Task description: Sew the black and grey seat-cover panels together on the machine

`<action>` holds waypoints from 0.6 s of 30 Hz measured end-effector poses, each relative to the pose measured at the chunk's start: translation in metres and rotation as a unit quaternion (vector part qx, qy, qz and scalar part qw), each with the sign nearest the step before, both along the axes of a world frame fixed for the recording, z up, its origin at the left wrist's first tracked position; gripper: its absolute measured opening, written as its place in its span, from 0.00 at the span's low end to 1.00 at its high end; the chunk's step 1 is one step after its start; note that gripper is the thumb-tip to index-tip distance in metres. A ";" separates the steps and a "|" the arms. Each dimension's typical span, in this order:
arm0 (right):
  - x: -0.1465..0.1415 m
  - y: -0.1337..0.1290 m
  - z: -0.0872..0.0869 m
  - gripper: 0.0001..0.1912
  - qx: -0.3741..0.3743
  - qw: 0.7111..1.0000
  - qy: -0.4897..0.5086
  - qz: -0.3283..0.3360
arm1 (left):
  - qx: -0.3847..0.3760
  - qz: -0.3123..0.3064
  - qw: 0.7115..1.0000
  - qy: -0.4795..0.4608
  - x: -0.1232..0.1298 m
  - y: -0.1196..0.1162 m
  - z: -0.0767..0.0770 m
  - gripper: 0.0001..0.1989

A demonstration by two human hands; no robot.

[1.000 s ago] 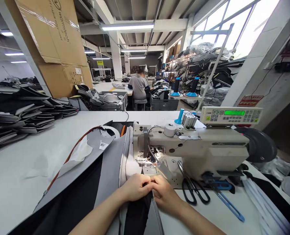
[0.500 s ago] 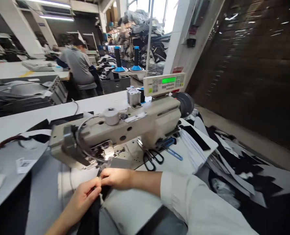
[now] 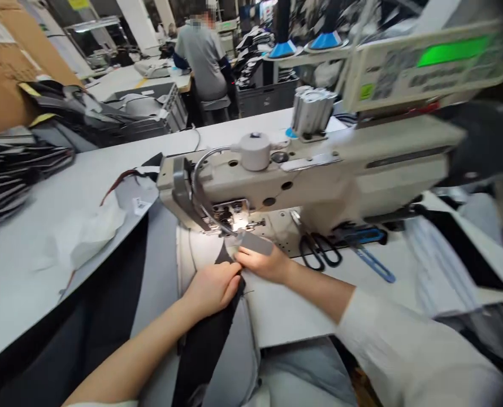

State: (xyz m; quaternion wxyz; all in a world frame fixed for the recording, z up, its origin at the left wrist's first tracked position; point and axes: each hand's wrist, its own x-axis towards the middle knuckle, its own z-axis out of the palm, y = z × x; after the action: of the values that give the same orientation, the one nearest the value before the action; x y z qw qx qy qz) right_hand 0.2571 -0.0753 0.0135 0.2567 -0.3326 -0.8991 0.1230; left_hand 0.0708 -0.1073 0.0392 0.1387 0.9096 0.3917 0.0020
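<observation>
My left hand (image 3: 213,288) is closed on the edge of a black and grey fabric piece (image 3: 209,345) just in front of the sewing machine (image 3: 311,175). Close beside it, my right hand (image 3: 264,263) pinches the same fabric near the lit needle area (image 3: 230,220). The fingertips of both hands almost meet. A flat grey plate (image 3: 255,244) partly covers my right hand. Grey and black fabric also spreads leftward from the machine across the table.
Black-handled scissors (image 3: 319,249) and a blue thread snipper (image 3: 374,263) lie right of my right hand. A control panel (image 3: 429,68) tops the machine. Fabric stacks (image 3: 18,169) lie far left. Another person (image 3: 203,56) sits with their back turned, beyond a grey crate (image 3: 167,113).
The view has swung left and closer, so the machine appears larger and farther right. Both hands keep hold of the fabric, and more of its black strip shows below my left hand.
</observation>
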 end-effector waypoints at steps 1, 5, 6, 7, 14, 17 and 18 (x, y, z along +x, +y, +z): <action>0.004 -0.004 0.000 0.12 0.028 1.000 -0.007 -0.001 | 0.022 -0.015 1.000 -0.002 -0.004 -0.002 -0.003 0.16; 0.020 -0.022 0.000 0.22 0.056 0.996 -0.029 0.063 | 0.127 -0.066 0.990 0.007 -0.028 -0.013 0.002 0.16; 0.020 -0.025 -0.001 0.23 0.051 0.994 -0.027 0.097 | 0.152 -0.051 0.987 0.027 -0.035 -0.016 0.008 0.17; 0.017 -0.028 -0.001 0.23 0.050 0.990 -0.019 0.132 | 0.173 -0.019 0.983 0.054 -0.041 -0.017 0.014 0.18; -0.044 -0.036 -0.022 0.13 0.100 0.983 0.028 0.151 | 0.182 0.143 0.940 0.250 -0.053 -0.015 0.025 0.33; -0.054 -0.042 -0.020 0.14 0.034 0.985 0.095 0.142 | 0.145 0.140 0.931 0.303 -0.052 -0.004 0.021 0.31; -0.056 -0.045 -0.017 0.14 -0.013 0.983 0.135 0.125 | 0.126 0.134 0.933 0.310 -0.052 0.001 0.021 0.29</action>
State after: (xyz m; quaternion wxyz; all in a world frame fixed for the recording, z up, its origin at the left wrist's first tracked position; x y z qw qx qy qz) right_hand 0.2010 -0.1207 -0.0036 0.3540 -0.2008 -0.8890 0.2096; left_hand 0.0185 -0.1061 0.0607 -0.1068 0.8137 0.5303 -0.2126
